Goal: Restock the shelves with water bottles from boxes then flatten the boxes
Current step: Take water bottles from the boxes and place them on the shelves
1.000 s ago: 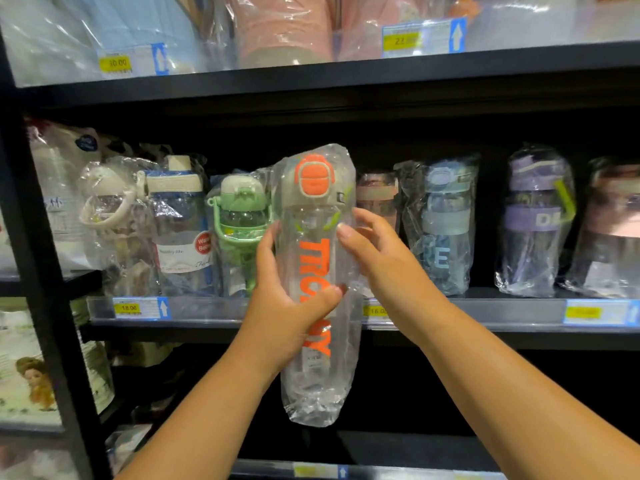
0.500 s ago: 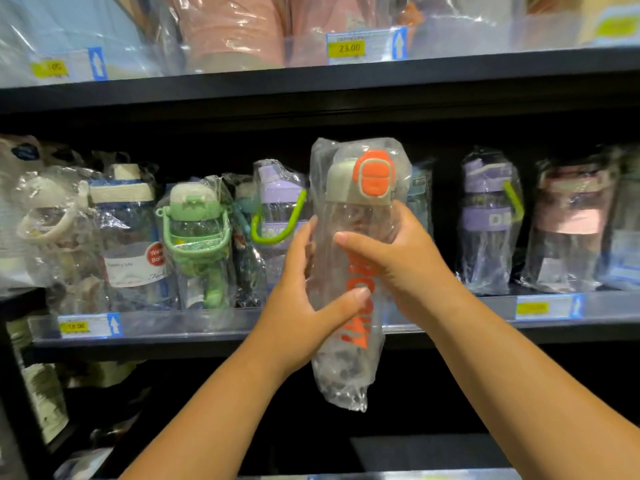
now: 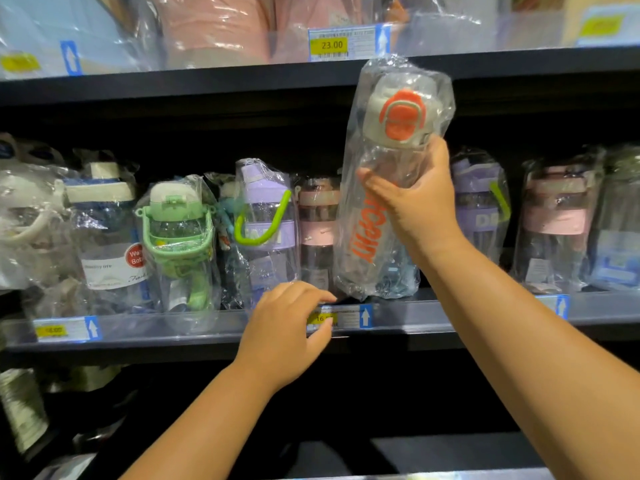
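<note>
Your right hand point(image 3: 419, 206) grasps the wrapped orange-lidded bottle point(image 3: 367, 237) round its upper body, just under the lid, fingers curled over the plastic. The bottle stands nearly upright, its long axis leaning a little right at the top. Its base sits at the front edge of the middle shelf point(image 3: 433, 313), between the pink-banded bottle point(image 3: 317, 230) and the purple bottle point(image 3: 479, 209). Your left hand point(image 3: 287, 327) sits lower left, loosely curled against the price strip point(image 3: 349, 317), holding nothing. The slot seems to lie straight behind the base, so the right hand looks best placed to push it back

We read only "16" on the price label point(image 3: 341, 317); our left hand point(image 3: 287, 336) covers the rest. Our right hand point(image 3: 422, 202) hides some lettering on the bottle point(image 3: 367, 244).
</note>
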